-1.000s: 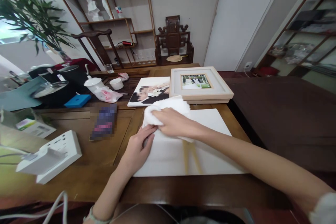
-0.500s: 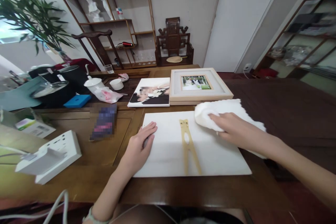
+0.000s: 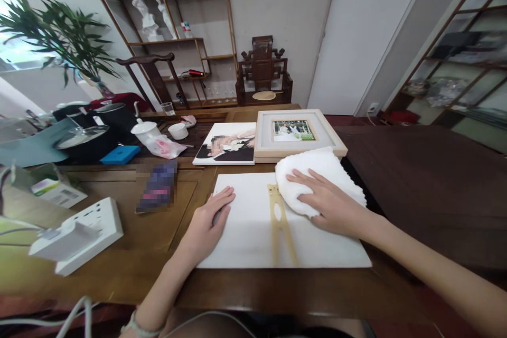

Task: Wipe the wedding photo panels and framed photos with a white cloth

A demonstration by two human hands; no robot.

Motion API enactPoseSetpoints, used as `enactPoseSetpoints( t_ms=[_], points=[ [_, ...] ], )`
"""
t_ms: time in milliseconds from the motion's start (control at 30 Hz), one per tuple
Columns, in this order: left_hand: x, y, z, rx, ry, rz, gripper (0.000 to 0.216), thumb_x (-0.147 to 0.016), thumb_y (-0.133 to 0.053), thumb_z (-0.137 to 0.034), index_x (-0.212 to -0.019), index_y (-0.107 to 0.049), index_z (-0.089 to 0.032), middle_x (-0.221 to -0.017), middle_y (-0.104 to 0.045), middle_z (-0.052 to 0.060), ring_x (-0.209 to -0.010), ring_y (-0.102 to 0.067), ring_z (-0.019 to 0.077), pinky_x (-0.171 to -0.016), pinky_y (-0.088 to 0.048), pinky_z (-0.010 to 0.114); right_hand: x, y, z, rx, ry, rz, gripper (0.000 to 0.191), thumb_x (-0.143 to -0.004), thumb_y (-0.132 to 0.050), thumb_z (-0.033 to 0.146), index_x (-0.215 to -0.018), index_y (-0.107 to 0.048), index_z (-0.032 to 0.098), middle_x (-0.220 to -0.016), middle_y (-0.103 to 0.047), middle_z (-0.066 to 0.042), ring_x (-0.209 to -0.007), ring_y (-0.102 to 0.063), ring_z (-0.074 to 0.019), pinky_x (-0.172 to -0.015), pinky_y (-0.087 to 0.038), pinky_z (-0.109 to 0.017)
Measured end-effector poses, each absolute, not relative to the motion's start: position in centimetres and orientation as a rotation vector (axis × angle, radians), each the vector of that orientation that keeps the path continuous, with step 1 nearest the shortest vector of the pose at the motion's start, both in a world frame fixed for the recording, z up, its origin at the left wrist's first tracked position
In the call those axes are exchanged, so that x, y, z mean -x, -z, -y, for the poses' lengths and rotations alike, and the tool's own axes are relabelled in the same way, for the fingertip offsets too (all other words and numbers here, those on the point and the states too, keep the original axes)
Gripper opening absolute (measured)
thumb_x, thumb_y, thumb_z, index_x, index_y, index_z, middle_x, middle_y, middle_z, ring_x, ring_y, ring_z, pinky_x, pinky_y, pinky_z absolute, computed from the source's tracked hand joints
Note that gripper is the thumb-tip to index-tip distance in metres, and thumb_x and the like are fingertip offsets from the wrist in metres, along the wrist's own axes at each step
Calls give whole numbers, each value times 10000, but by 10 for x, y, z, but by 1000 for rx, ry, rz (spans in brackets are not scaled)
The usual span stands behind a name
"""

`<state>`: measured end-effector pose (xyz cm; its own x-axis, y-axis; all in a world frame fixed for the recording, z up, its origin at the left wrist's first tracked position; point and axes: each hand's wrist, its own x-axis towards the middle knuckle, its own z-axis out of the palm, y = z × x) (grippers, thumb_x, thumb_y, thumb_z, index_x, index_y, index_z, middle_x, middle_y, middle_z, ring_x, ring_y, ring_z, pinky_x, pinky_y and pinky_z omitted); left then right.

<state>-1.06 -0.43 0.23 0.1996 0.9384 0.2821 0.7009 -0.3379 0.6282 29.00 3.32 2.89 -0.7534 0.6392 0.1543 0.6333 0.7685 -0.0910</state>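
Note:
A flat white panel [image 3: 241,243] lies on the wooden table in front of me. My left hand [image 3: 212,216] rests flat on its left edge, fingers stretched out and holding nothing. My right hand [image 3: 328,198] grasps a thick white cloth [image 3: 317,161] from above, its fingers spaced over the top. The cloth covers the panel's upper right part and overlaps the near edge of a picture frame [image 3: 261,153]. Down the panel's middle runs a yellowish forked shape [image 3: 277,229] with an oval gap and two legs; I cannot tell whether it is loose or attached. The cloth touches its upper end.
Beside the frame lies a photo print [image 3: 225,153]. A white power strip [image 3: 93,227], a blurred dark purple item [image 3: 158,187], a blue box [image 3: 120,154], a white teapot [image 3: 146,129] and a black pot [image 3: 83,142] stand to the left. Shelves stand behind.
My right hand and the cloth have moved left toward the forked shape, and the fingers now spread wider over the cloth. My left hand stays on the panel's edge. The view has shifted slightly.

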Motion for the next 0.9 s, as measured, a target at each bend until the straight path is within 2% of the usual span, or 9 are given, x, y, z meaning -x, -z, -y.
enactPoseSetpoints(
  t_ms=[100, 200, 267, 467, 600, 667, 800, 900],
  points=[
    [10, -3, 5, -2122, -901, -1539, 326, -907, -462, -300, -1142, -652, -179, -1325, -584, 95, -1275, -501, 235, -1121, -326, 462, -287, -35, -34, 1122, -93, 2777, 371, -614, -508, 6, -940, -657, 102, -1461, -349, -239, -1388, -238, -315, -1106, -234, -528],
    [9, -2, 5, -2121, -912, -1539, 324, -906, -466, -300, -1142, -653, -180, -1324, -586, 95, -1273, -502, 238, -1116, -336, 456, -286, -45, -22, 1153, -114, 2830, 432, -618, -475, 0, -1000, -646, 111, -1277, -559, -229, -1327, -371, -307, -1092, -263, -539],
    [10, -2, 4, -2126, -915, -1538, 324, -906, -466, -300, -1140, -654, -179, -1323, -587, 96, -1272, -503, 240, -1115, -338, 457, -287, -54, -2, 1106, -145, 2867, 461, -599, -465, 2, -999, -649, 140, -1155, -636, -193, -1277, -442, -307, -1086, -272, -553],
    [11, 0, 3, -2165, -907, -1518, 329, -909, -458, -286, -1149, -648, -166, -1323, -585, 105, -1276, -500, 237, -1126, -319, 461, -295, -72, 67, 907, -285, 2947, 391, -566, -495, 55, -870, -677, 219, -1264, -595, -156, -1210, -508, -357, -984, -440, -522],
    [12, 0, 3, -2169, -900, -1513, 326, -907, -463, -283, -1152, -646, -172, -1327, -582, 103, -1278, -497, 237, -1123, -325, 462, -302, -64, 56, 1055, -326, 2895, 446, -527, -464, 19, -877, -660, 215, -1384, -498, -130, -1286, -429, -335, -1007, -425, -518],
    [13, 0, 3, -2163, -897, -1515, 327, -909, -463, -284, -1157, -643, -170, -1329, -579, 105, -1281, -494, 236, -1123, -326, 462, -303, -57, 30, 1119, -308, 2850, 451, -558, -458, 17, -932, -647, 185, -1421, -448, -150, -1321, -378, -328, -1026, -396, -530],
    [13, 0, 4, -2152, -897, -1515, 329, -912, -461, -283, -1160, -638, -162, -1332, -576, 108, -1281, -494, 231, -1127, -319, 462, -298, -44, -28, 1105, -233, 2814, 328, -667, -472, 69, -948, -622, 146, -1392, -464, -201, -1354, -319, -326, -1049, -338, -552],
    [12, -1, 3, -2150, -901, -1510, 331, -913, -459, -283, -1163, -636, -157, -1329, -579, 107, -1281, -495, 230, -1127, -321, 462, -292, -38, -50, 1075, -146, 2792, 279, -685, -490, 78, -925, -625, 128, -1413, -430, -225, -1396, -212, -325, -1079, -248, -583]
  ],
)
